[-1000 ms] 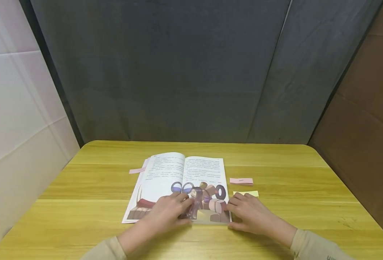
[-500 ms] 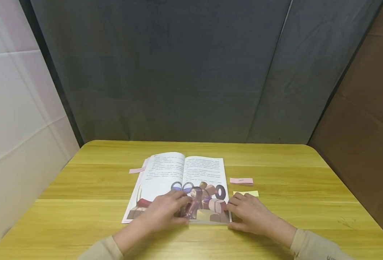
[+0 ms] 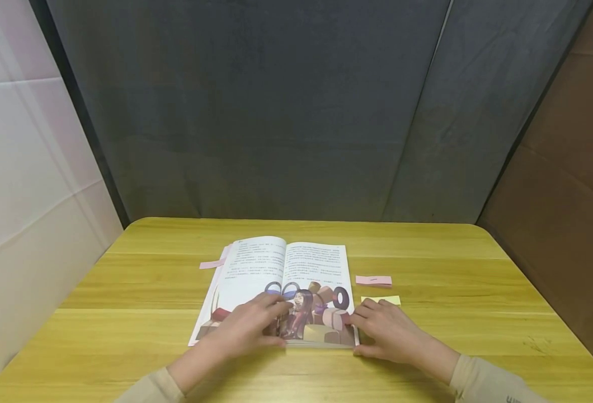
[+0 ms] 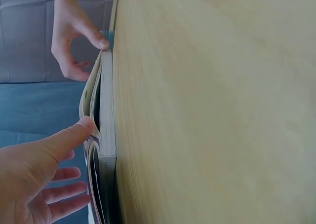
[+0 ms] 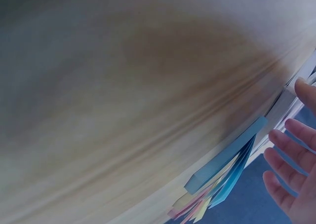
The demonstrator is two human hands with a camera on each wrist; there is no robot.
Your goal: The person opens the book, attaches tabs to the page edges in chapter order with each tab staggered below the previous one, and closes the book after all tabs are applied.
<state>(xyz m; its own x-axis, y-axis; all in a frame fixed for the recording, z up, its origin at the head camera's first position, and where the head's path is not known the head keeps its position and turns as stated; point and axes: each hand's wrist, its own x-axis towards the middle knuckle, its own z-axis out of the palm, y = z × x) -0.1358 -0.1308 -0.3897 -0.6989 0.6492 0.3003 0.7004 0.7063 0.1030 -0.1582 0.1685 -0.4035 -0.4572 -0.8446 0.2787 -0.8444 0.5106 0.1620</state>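
An open book (image 3: 316,263) lies on the table, text on top and a coloured drawing below. My left hand (image 3: 250,327) rests over the lower left page beside the spine, covering part of the drawing. In the left wrist view its thumb (image 4: 74,135) touches the bulging pages at the book's lower edge, with the other fingers loosely spread. My right hand (image 3: 384,330) lies at the lower right corner, its thumb against the book edge and its fingers apart in the right wrist view. Near it are a pink sticky-note pad (image 3: 373,281) and a yellow one (image 3: 389,299), partly hidden.
A pink paper tab (image 3: 212,264) sticks out of the book's left side. In the right wrist view a blue sticky-note pad (image 5: 224,157) stands beside the book, hidden in the head view. The wooden table (image 3: 457,291) ends at a dark partition (image 3: 276,112).
My left hand has slid slightly left across the page, uncovering more of the drawn long-haired figure near the spine. My right hand and the sticky-note pads have stayed where they were.
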